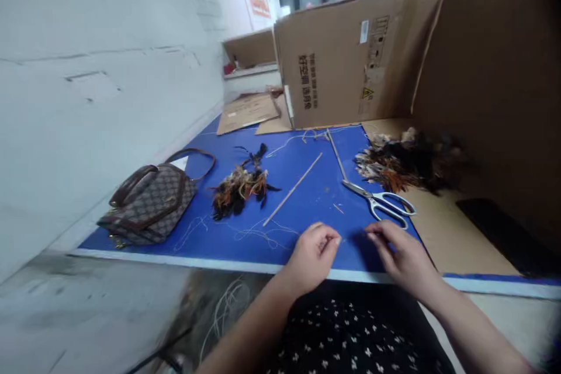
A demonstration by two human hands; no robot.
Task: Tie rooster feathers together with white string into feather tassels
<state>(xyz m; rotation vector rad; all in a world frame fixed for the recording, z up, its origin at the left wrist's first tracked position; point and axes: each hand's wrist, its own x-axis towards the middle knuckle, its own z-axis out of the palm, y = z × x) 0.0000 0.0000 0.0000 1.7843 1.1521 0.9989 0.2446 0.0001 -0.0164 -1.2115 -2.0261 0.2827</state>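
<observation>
Your L hand (314, 251) is over the near edge of the blue worktop (302, 204), thumb & fingers pinched tog.; your R hand (401, 254) is just to its right, also in a pinch grip. Can't tell if either grip has thread in it, too small. Loose thread (267, 236) lies on the worktop, left of the L hand, w/ a thin stick (293, 189) beside it & a feather bunch (239, 190) farther left. Scissors (370, 194) lie just beyond the R hand, btwn it & the far-R feather pile (403, 160). Handbag (153, 204) at far L side.
</observation>
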